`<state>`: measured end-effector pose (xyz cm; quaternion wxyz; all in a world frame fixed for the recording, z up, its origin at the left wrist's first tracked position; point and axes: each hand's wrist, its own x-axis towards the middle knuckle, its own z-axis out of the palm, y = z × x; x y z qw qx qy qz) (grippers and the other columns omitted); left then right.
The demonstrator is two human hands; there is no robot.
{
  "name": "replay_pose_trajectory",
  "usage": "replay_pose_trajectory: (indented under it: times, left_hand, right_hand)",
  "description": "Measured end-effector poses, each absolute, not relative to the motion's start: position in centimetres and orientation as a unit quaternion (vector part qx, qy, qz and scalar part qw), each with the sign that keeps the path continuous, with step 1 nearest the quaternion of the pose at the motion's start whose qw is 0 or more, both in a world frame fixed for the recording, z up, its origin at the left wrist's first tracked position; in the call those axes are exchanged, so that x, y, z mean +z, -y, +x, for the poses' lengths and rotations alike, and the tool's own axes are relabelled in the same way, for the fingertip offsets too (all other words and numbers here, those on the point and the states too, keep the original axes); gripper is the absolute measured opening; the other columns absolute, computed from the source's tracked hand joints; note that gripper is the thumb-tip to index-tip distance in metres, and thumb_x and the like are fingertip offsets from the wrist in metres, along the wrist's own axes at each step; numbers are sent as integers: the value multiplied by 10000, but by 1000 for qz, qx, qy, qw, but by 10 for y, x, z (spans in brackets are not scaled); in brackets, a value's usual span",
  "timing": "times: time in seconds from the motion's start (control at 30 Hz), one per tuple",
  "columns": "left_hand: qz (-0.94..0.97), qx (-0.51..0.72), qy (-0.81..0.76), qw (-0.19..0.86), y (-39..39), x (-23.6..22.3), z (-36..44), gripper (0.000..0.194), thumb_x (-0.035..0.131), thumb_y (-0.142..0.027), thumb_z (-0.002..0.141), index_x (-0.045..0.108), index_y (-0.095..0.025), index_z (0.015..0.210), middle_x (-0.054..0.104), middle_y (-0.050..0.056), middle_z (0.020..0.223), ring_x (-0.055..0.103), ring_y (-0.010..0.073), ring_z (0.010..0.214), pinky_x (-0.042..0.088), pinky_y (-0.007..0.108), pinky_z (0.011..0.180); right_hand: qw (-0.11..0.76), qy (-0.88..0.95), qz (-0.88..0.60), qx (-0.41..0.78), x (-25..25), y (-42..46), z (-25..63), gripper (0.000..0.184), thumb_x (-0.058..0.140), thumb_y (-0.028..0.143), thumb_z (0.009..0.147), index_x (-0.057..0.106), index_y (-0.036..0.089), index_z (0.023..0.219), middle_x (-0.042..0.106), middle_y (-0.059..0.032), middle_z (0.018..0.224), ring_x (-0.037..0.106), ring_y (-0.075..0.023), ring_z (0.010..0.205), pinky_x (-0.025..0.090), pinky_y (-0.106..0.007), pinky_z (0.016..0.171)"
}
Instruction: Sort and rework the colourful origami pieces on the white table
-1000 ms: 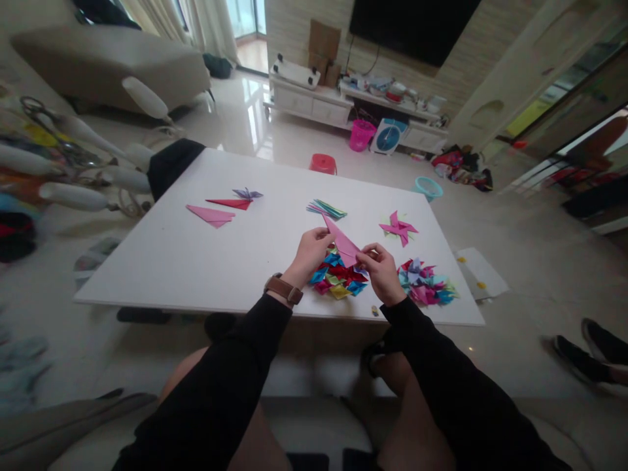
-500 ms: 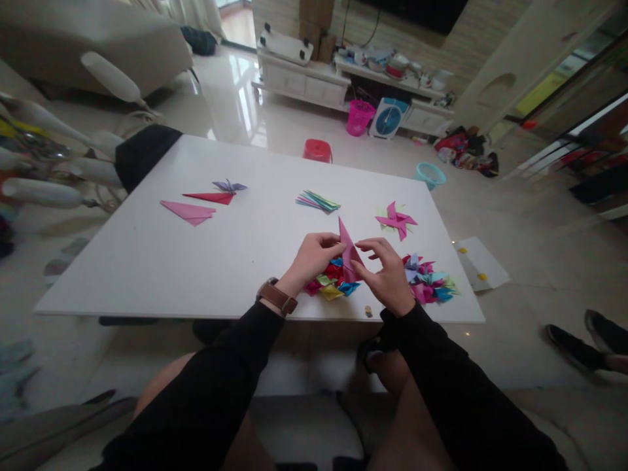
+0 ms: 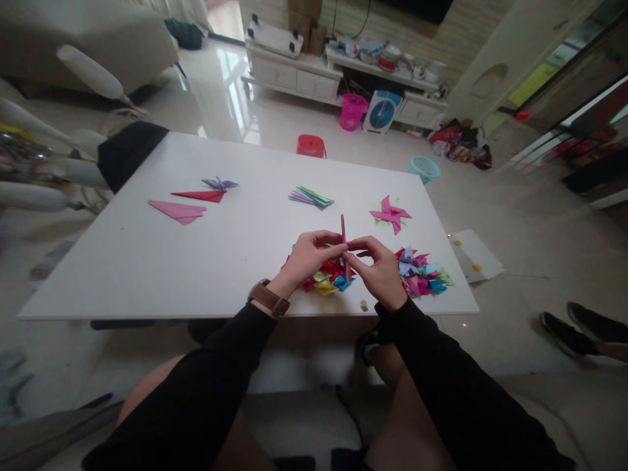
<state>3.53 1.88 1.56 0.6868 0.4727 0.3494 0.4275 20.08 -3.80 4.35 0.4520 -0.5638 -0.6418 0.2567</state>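
Between my two hands a folded piece of pink paper (image 3: 343,227) stands nearly edge-on to me. My left hand (image 3: 310,258), with a brown watch strap (image 3: 269,297) at the wrist, pinches it from the left. From the other side my right hand (image 3: 377,265) grips it between thumb and fingers. Below the hands lies a pile of colourful folded paper pieces (image 3: 326,286), partly covered by them. A second pile of folded paper (image 3: 422,273) is just right of my right hand.
On the white table (image 3: 206,268) are a purple paper crane (image 3: 219,184), a red folded strip (image 3: 201,195), a pink folded paper (image 3: 177,210), a stack of paper strips (image 3: 311,197) and a pink pinwheel shape (image 3: 391,214). A red stool (image 3: 311,145) stands beyond the far edge.
The pink paper has turned from showing its broad face to standing edge-on. My right fingers have closed in on it, nearer my left hand. The view has shifted slightly.
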Motion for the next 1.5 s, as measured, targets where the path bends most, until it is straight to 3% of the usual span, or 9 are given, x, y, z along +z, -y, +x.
replay_pose_trajectory:
  times: [0.47, 1.5]
  left_hand:
    - [450, 434, -330, 707, -19, 15, 34, 448, 966, -393, 613, 793, -126, 928, 809, 98, 920, 742, 199, 843, 584, 365, 883]
    - [455, 428, -342, 702, -14, 21, 34, 473, 964, -441, 592, 788, -127, 899, 803, 100, 912, 738, 210, 858, 585, 381, 889]
  right_hand:
    - [474, 591, -558, 337, 40, 37, 202, 331, 813, 497, 831, 732, 212, 979, 764, -52, 941, 731, -212, 880, 578, -345, 755]
    - [457, 592, -577, 327, 44, 39, 201, 351, 808, 519, 817, 736, 209, 966, 761, -58, 936, 722, -211, 838, 563, -345, 711]
